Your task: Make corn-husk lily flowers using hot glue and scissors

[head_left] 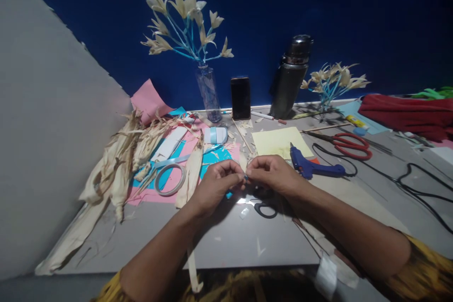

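Observation:
My left hand (220,181) and my right hand (271,174) meet above the middle of the table. Both are closed, thumb against fingers, on a small blue piece (246,177) between the fingertips. A pale husk petal (243,161) rises just behind the fingertips; whether it joins the blue piece is too small to tell. Black-handled scissors (265,210) lie beneath my hands, partly hidden. To the right of my right hand rests a blue glue gun (314,168), and behind my hands lies a yellow paper (281,142).
Dried corn husks (122,170), a tape roll (170,180) and coloured paper (191,139) cover the left. A bottle of husk flowers (208,94), a phone (240,98) and a flask (290,78) stand behind. Red scissors (352,146) and a black cable (417,193) lie right.

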Motion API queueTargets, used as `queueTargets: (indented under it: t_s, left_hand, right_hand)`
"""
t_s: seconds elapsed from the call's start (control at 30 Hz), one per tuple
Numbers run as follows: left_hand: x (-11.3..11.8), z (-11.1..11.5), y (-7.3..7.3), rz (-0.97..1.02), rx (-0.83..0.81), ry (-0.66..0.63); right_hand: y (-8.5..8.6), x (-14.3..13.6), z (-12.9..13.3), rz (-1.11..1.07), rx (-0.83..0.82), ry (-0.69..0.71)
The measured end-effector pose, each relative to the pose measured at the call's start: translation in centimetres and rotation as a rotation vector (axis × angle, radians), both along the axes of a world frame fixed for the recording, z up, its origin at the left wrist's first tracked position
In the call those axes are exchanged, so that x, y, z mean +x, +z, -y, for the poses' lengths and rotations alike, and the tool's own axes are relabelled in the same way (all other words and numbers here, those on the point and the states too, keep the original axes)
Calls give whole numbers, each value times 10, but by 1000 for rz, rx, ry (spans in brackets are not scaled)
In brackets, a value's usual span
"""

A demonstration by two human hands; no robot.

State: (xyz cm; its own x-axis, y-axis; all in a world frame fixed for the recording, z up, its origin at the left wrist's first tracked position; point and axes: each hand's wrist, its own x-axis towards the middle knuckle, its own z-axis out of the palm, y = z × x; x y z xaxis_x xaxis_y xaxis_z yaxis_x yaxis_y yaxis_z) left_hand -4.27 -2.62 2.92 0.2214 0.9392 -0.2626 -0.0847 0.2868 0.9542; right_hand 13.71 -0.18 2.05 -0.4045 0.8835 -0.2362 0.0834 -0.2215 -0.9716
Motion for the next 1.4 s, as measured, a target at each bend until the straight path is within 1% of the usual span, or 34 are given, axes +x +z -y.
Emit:
queueTargets:
  t_s: [0.13, 0.37, 0.53, 0.67, 0.83, 0.97, 1.13, 1.27, 1.4]
  left_hand:
    - [1, 2, 1, -41, 56, -1]
    - [1, 1, 1, -110, 104, 19]
    - [1, 2, 1, -128, 127, 37]
    - [0, 2, -1, -162, 152, 44]
    - [1, 2, -1, -188, 142, 71]
    - [4, 3, 1, -208, 159, 101]
    - [8, 7, 0, -275, 215, 128]
    - [5, 8, -2, -307, 268, 88]
    - [-4, 7, -3, -313, 284, -14]
  right_hand:
    - [1, -2, 1, 14, 12, -18]
    - [7, -6, 1, 82, 118, -56]
    - [8, -6, 1, 83, 109, -51]
    - [7, -5, 2, 77, 136, -45]
    - [9, -7, 5, 148, 164, -114]
    - [10, -10, 8, 199, 228, -179]
    - [2, -10, 6, 306, 310, -209]
    - [-6, -8, 6, 308, 330, -197]
    - [-3, -7, 7, 214, 272, -151]
